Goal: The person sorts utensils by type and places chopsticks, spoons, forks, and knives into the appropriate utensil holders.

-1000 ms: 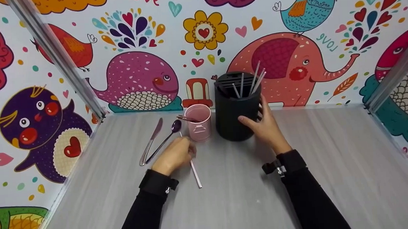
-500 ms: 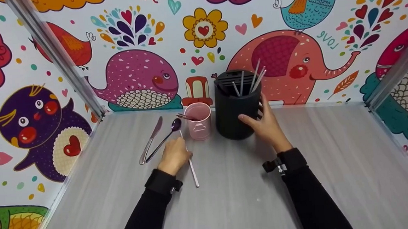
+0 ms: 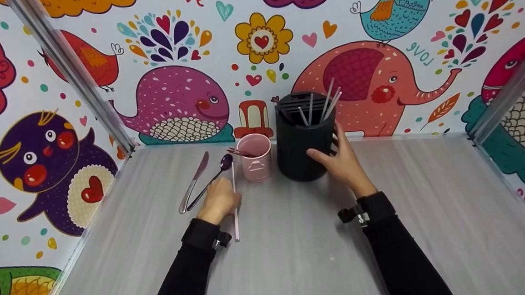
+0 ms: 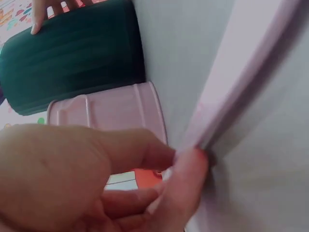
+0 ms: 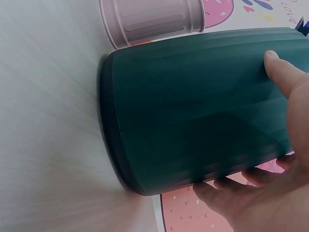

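My left hand [image 3: 220, 200] pinches a pale pink chopstick [image 3: 236, 224] between thumb and finger; in the left wrist view the chopstick [image 4: 227, 82] lies low along the table top. My right hand [image 3: 345, 165] grips the right side of a black utensil holder [image 3: 301, 154], thumb on the front and fingers round the side. Several pale chopsticks [image 3: 311, 110] stand in that holder, which has a slotted section at the back. Between the hands stands a small pink bucket [image 3: 257, 168] with a fork-like utensil [image 3: 241, 153] leaning in it, its lower part hidden.
Left of my left hand a table knife [image 3: 194, 181] and a dark purple spoon [image 3: 224, 163] lie side by side on the grey table [image 3: 292, 255]. A patterned wall [image 3: 258, 84] rises right behind the bucket and holder.
My left hand has shifted left with the chopstick, which has turned from slanting to nearly straight up and down in the head view. My right hand and the holder have stayed put.
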`<state>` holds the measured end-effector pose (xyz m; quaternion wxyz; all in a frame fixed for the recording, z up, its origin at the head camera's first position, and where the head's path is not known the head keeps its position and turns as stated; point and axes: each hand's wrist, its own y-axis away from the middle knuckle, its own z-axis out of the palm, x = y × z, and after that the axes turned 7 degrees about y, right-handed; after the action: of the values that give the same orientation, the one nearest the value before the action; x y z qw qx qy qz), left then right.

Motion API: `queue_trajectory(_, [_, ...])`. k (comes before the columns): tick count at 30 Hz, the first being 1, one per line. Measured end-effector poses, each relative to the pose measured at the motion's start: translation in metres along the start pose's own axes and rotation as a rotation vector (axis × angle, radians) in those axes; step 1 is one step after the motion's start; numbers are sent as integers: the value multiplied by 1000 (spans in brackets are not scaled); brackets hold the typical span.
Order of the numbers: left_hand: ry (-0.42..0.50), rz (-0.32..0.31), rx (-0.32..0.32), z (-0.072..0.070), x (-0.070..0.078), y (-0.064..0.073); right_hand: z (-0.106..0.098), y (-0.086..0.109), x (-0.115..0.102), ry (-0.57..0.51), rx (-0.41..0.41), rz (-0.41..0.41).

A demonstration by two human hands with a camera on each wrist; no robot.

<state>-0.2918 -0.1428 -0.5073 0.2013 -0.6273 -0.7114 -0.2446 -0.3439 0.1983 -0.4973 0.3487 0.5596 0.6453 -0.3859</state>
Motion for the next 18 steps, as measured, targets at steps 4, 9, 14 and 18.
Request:
queue_trajectory(4, [43, -8, 35, -9, 2, 1, -1, -1, 1, 1, -1, 6])
queue_trajectory(9, [118, 51, 237, -22, 6, 5, -2, -2, 1, 3, -8, 0])
queue_trajectory(14, [239, 93, 460, -38, 19, 12, -4, -2, 3, 0, -14, -2])
queue_trajectory(18, [323, 145, 566, -57, 36, 28, -3, -2, 2, 2, -24, 8])
